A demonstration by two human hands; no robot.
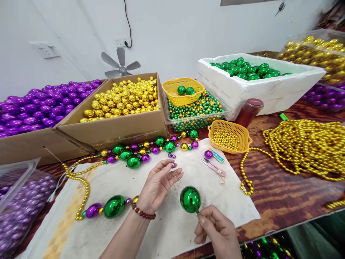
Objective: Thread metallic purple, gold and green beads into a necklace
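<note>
My left hand point(155, 185), wearing a brown bead bracelet, pinches a small purple bead point(173, 165) between thumb and fingertips. A thin needle point(178, 177) slants from that bead down to a large shiny green ball point(190, 199). Just under the ball sits a small green bead point(197, 212), where the closed fingers of my right hand point(215, 228) grip the needle's lower end; that end is mostly hidden. Beneath my left wrist lies a beaded strand with a green oval bead point(114, 206) and a purple one point(93, 210), joined to gold bead string point(86, 190).
White cloth point(161, 233) covers the table's middle. Behind it are boxes of purple beads point(40, 104) and gold beads point(126, 97), a foam box point(269, 90), and a yellow basket point(248, 138). Thread snips point(214, 168) lie right of my left hand; gold strands point(309, 147) pile farther right.
</note>
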